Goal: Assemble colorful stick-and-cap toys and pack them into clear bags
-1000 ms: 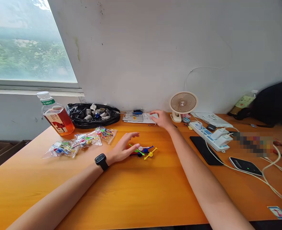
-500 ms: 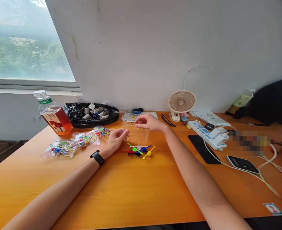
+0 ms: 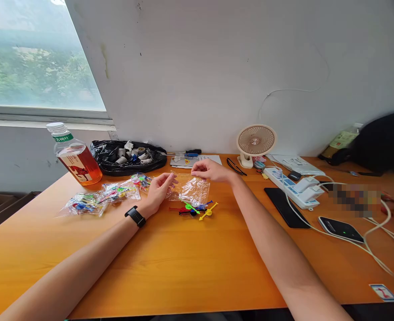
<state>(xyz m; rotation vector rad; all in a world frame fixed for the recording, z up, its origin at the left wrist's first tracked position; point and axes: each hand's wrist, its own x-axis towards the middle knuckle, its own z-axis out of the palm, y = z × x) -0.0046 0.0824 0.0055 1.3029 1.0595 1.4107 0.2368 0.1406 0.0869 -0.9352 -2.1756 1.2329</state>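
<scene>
A clear plastic bag (image 3: 190, 189) is stretched between my two hands above the table. My left hand (image 3: 159, 189), wearing a black watch at the wrist, pinches its left edge. The top right corner is pinched in the fingers of my right hand (image 3: 209, 170). Just in front of the bag lies a small pile of coloured plastic arrow spinners (image 3: 193, 209); yellow, green, red, blue and black show, partly covered by the bag. To the left of my left hand lie several filled clear bags (image 3: 118, 191) holding similar coloured pieces.
A bottle of reddish drink (image 3: 78, 156) and a black plastic bag of grey pieces (image 3: 128, 158) stand at the back left. Screwdrivers (image 3: 190, 154) lie by the wall. A small fan (image 3: 256, 140), power strip (image 3: 292, 187), black phone (image 3: 285, 207) and white cables occupy the right.
The clear bag has been pulled out flatter and now hangs over the back of the spinner pile. My left hand has shifted slightly left and up.
</scene>
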